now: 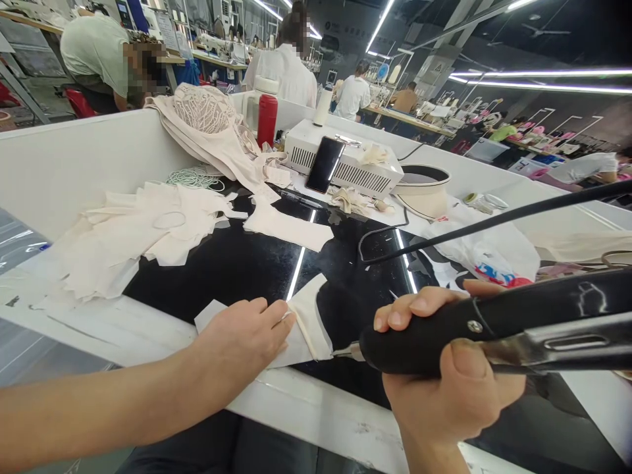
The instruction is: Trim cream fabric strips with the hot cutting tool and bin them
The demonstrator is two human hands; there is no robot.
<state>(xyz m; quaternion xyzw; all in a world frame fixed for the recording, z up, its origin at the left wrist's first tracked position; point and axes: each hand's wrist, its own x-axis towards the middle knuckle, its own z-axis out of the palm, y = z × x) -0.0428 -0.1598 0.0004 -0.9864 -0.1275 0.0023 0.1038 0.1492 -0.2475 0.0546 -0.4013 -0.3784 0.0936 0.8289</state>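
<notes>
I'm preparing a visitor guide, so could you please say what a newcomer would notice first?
The big black tool in the right hand, at lower right, likely draws the eye first, its tip beside pale cloth under the left hand. The red bottle at the back, left of the phone, probably follows.

Sewing workshop: rows of machines (pixel 239 51)

No words legible. Triangular sign (pixel 439 67) on grey panel (pixel 428 80), symbol too small; rear-wall lettering (pixel 368 30) blurred; blue-and-red print (pixel 496 272) on white plastic bag (pixel 486 240) unreadable.
</notes>
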